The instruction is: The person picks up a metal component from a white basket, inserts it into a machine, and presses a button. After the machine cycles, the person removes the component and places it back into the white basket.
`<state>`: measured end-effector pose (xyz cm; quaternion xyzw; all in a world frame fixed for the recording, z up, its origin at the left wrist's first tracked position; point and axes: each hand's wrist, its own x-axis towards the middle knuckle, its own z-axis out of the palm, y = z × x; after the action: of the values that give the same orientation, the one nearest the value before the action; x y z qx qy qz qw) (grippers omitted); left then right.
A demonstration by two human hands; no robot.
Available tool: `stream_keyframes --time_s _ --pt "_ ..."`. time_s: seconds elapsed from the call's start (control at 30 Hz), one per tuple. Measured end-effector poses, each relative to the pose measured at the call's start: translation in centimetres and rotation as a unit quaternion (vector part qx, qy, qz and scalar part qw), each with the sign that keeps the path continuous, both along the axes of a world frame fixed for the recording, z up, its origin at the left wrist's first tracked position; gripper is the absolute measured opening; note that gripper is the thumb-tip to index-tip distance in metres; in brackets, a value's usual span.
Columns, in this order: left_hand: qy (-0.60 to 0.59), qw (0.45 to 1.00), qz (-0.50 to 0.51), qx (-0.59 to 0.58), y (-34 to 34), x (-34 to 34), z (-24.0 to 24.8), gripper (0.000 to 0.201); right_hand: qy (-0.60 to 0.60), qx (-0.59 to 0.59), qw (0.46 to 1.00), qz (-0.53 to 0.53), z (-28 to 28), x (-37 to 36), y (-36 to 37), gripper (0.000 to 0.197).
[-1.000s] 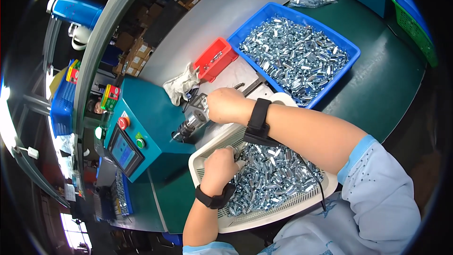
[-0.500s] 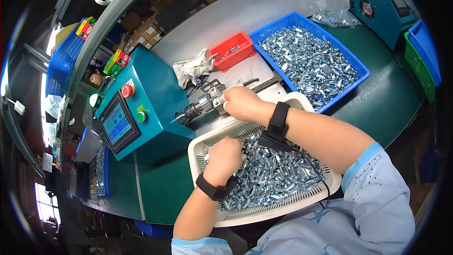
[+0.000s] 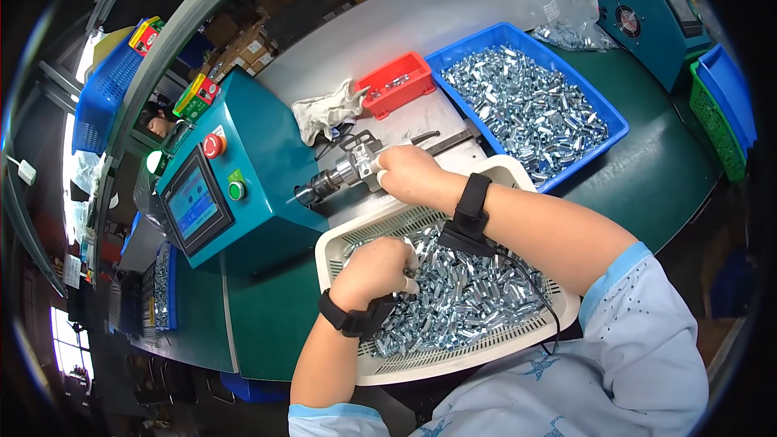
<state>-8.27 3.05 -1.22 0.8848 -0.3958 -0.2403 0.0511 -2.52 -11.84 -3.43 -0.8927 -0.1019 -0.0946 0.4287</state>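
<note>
My right hand (image 3: 407,172) reaches across to the metal chuck (image 3: 344,176) that sticks out of a teal machine (image 3: 243,186), fingertips closed on a small part at its fixture. My left hand (image 3: 374,269) rests in a white slotted tray (image 3: 453,356) heaped with small silver metal parts (image 3: 461,291), fingers curled around some of them. Both wrists carry black bands.
A blue bin (image 3: 526,105) full of silver parts stands behind the tray, a small red bin (image 3: 396,82) and a crumpled white glove (image 3: 328,112) beside it. A second teal machine (image 3: 647,8) and green and blue crates (image 3: 720,105) stand at the right.
The view has shifted slightly. My right hand stays at the chuck; my left hand stays in the white tray among the parts.
</note>
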Motion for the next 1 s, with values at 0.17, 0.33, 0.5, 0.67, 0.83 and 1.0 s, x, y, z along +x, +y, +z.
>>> stream_keyframes --time_s 0.17,0.33,0.5,0.67,0.83,1.0 --pt "0.033 0.997 -0.008 -0.063 -0.7 -0.3 0.0 0.029 0.021 -0.008 1.000 0.000 0.5 0.0 -0.4 0.021" --pt "0.034 0.936 0.124 -0.328 -1.1 -0.2 0.5 0.021 0.029 -0.024 0.999 -0.023 0.9 0.4 -1.9 0.022" --pt "-0.075 0.802 0.215 -0.553 0.1 1.4 -0.2 0.020 0.040 -0.059 0.997 -0.018 1.7 0.8 -2.9 0.022" --pt "-0.100 0.736 0.260 -0.617 0.6 2.2 -0.9 0.020 0.063 -0.140 0.988 -0.029 3.2 0.9 -2.2 0.031" --pt "-0.105 0.737 0.255 -0.618 0.4 2.1 -0.6 0.020 0.049 -0.252 0.965 -0.053 4.7 1.3 -0.4 0.034" --pt "-0.061 0.718 0.267 -0.640 0.3 2.1 -0.6 0.020 0.037 -0.330 0.938 -0.097 5.0 2.3 1.1 0.030"
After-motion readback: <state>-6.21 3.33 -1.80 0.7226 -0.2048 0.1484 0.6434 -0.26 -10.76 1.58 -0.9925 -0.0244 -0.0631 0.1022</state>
